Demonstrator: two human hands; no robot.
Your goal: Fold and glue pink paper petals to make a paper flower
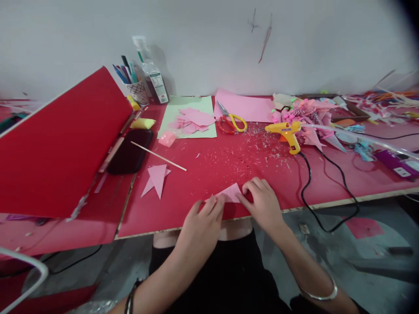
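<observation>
A small piece of pink paper (pixel 230 193) lies flat on the red table (pixel 209 174) near its front edge. My left hand (pixel 202 223) presses its fingertips on the paper's left corner. My right hand (pixel 262 204) rests on its right side, fingers curled over the edge. Both hands hold the paper down against the tabletop. A folded pink paper shape (pixel 156 179) lies to the left of my hands.
A yellow glue gun (pixel 287 134) with a black cord (pixel 314 192) stands to the right. Scissors (pixel 231 120), pink and green paper sheets (pixel 190 115), a thin wooden stick (pixel 159 156), a black case (pixel 131 151), a pen cup (pixel 135 87) and a tilted red board (pixel 59 144) lie around.
</observation>
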